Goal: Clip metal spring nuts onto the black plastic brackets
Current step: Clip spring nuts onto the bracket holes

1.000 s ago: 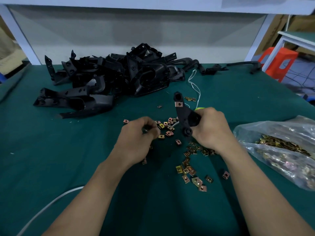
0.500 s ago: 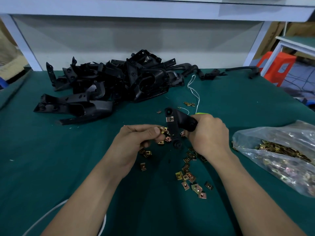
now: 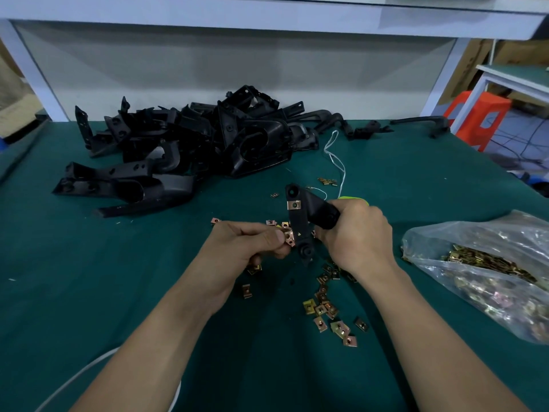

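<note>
your right hand [image 3: 356, 236] stays curled round the thick end of the black plastic bracket [image 3: 299, 224], held in the middle of the frame just above the green mat [image 3: 89, 278]. the clipped spring nut [image 3: 294, 205] sits near the top of the bracket's flat strip. your left hand [image 3: 246, 248], which a second ago was down among the loose nuts [image 3: 326, 310], now pinches a second spring nut [image 3: 288, 235] between thumb and fingers. half a second ago that nut was just short of the strip; now it touches the strip's left edge, lower down. the bracket pile [image 3: 184, 150] lies at upper left and the bag of nuts [image 3: 490, 269] at right.
</note>
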